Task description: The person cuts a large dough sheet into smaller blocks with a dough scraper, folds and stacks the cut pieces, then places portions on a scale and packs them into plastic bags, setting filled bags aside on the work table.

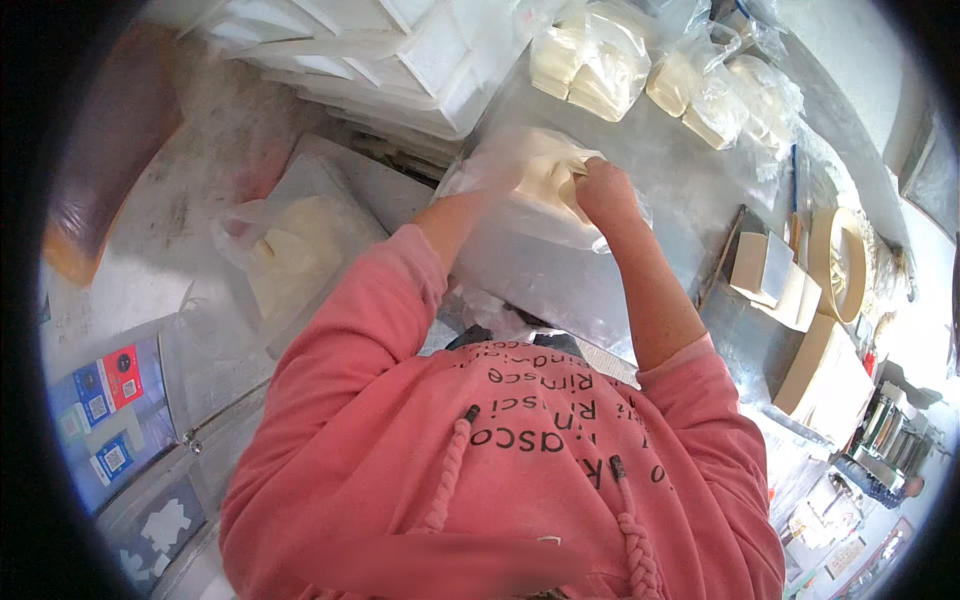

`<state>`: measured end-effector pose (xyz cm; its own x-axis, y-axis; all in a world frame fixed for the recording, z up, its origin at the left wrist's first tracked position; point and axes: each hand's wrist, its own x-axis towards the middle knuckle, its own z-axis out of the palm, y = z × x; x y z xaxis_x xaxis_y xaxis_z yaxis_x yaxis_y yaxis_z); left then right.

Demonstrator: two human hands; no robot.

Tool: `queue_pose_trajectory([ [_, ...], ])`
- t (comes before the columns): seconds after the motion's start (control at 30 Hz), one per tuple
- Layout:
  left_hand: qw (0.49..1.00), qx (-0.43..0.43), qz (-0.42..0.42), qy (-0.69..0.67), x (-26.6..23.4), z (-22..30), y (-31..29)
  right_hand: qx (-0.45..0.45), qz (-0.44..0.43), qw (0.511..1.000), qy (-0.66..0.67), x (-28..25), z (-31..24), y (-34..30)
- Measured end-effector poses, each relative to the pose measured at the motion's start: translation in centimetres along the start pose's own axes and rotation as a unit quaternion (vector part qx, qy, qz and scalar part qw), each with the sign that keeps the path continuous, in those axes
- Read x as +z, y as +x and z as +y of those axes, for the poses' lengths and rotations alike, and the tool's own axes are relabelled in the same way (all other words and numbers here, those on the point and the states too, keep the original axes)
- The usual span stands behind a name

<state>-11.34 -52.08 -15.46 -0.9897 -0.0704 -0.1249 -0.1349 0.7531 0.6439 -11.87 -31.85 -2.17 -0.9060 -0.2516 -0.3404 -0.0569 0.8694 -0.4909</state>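
In front of me on the grey metal worktop [530,285] lies a clear plastic bag [590,237] with a pale cream block [545,185] in it, which looks like stacked dough sheets. My right hand [606,194] is closed at the bag's right side, its fingers gripping the plastic edge beside the block. On the opposite side, my left hand [492,182] is smeared by motion and partly behind the plastic. Its fingers cannot be made out.
Several bagged cream stacks [590,65] line the worktop's far side. White plastic crates [400,60] are piled at the far left. Another bagged cream stack [295,260] sits to my left. To my right are a metal blade [757,262], cream blocks [825,375] and a round rim [838,262].
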Motion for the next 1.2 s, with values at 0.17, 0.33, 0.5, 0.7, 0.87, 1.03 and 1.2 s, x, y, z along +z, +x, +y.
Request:
queue_pose_trajectory([
  [0.17,0.901,-0.317,-0.124,-0.269,-4.2,3.7,0.1,-0.034,0.023,0.996,0.080,2.1,-0.9,1.5],
  [0.33,0.940,-0.247,-0.050,-0.230,-8.3,6.6,-0.1,0.020,-0.042,0.939,0.342,5.4,-0.5,3.7],
  [0.5,0.990,-0.135,-0.022,0.018,-5.5,5.8,-0.4,0.104,0.002,0.946,0.308,5.5,2.5,3.7],
  [0.7,0.978,-0.194,-0.058,0.049,-1.0,5.4,0.7,0.058,0.063,0.993,0.087,1.2,4.3,2.7],
  [0.87,0.965,-0.253,-0.043,0.062,-1.2,7.0,0.8,0.054,0.071,0.994,0.057,-0.9,4.3,2.0],
  [1.03,0.969,-0.183,-0.017,0.164,-2.8,9.1,0.0,0.040,0.050,0.996,0.067,-1.5,3.8,1.0],
  [1.2,0.980,0.064,-0.026,-0.188,-3.1,10.0,-1.1,0.003,0.041,0.999,0.023,-2.8,3.3,0.1],
])
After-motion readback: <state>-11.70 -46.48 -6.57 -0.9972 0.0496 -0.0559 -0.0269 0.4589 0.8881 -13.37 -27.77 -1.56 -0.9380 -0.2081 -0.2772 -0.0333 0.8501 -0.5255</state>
